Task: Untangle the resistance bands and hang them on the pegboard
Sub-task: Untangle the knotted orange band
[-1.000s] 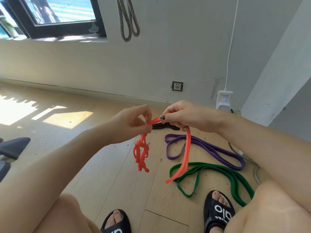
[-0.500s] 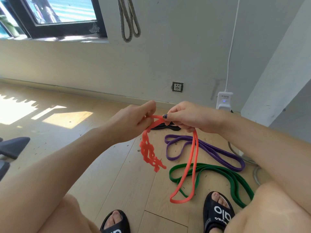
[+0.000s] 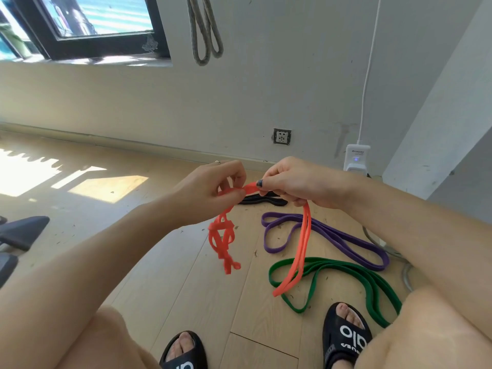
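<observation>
Both hands are pinching the orange band (image 3: 298,251) in the air above the floor: left hand (image 3: 213,193) beside the knot, right hand (image 3: 290,182) holding the free loop. Better loosening gently than pulling tight.

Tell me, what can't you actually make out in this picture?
All in the head view:
- Pegboard: not in view.
- Grey loops on the wall: tops cut by the upper edge, so their hook is unseen.
- Black band: mostly hidden behind the right hand.
- Orange band: its knot below the left hand is too tangled to trace.
- Green band: far end hidden by the knee.
</observation>
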